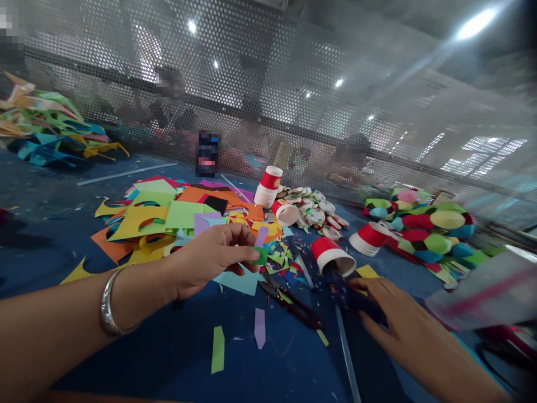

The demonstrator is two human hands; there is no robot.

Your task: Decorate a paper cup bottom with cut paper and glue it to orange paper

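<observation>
My left hand [229,249], with a silver bangle at the wrist, pinches a small green paper piece [262,257]. A purple paper strip [262,236] stands up by its fingertips. At the right, my right hand [392,313] has thumb and fingers around a dark glue gun [346,294], blurred. The gun's front end reaches the mouth of a tipped red-and-white paper cup [333,256]. A clear glue stick [347,358] lies below the gun. Between my hands are dark-handled scissors [297,305]. Nearer me lie a light green strip [217,350] and a purple strip [260,328].
Coloured paper sheets [146,224] and scraps spread across the blue table [168,347]. Behind are stacked cups [268,187] and a pile of round pieces [314,210]. Patchwork paper balls [436,224] sit right, near a translucent container [490,288]. A perforated screen [251,84] stands behind.
</observation>
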